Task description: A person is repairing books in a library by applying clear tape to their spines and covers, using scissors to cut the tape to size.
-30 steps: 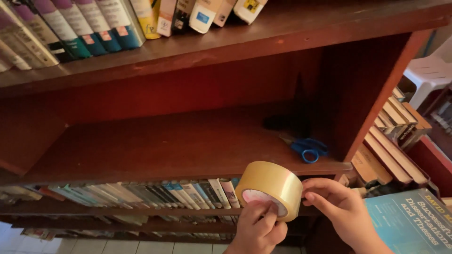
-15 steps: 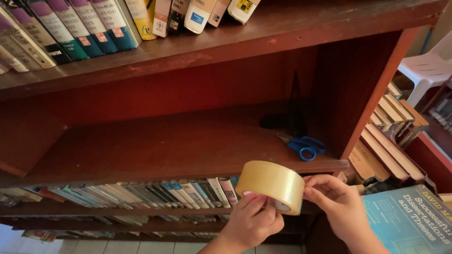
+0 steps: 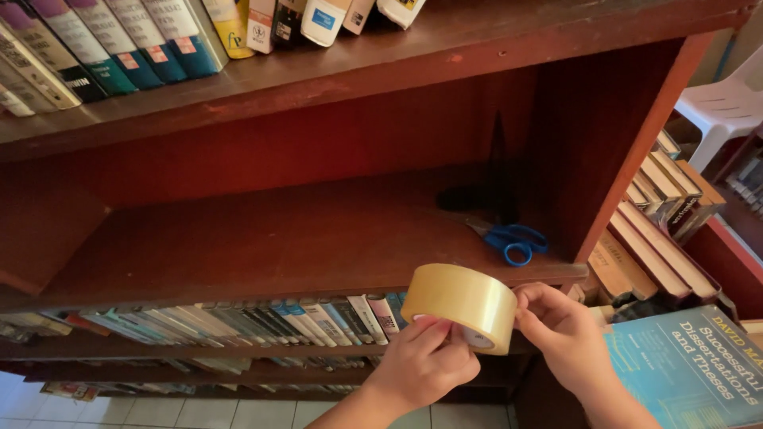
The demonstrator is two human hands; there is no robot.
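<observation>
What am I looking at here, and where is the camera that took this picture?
There is no machine here: these are a person's two bare hands, filmed by a camera worn on the head and looking down. That is the only view. The left hand and the right hand hold a roll of tape, pale tan, between them in front of a wooden bookcase. The left fingers grip the roll's front rim; the right fingertips touch its right side. Behind the roll, the middle shelf carries a pair of scissors with blue handles near its right end, and something dark in the back corner that I cannot make out. Rows of books fill the shelf above and the one below. A white plastic chair stands at the far right.
</observation>
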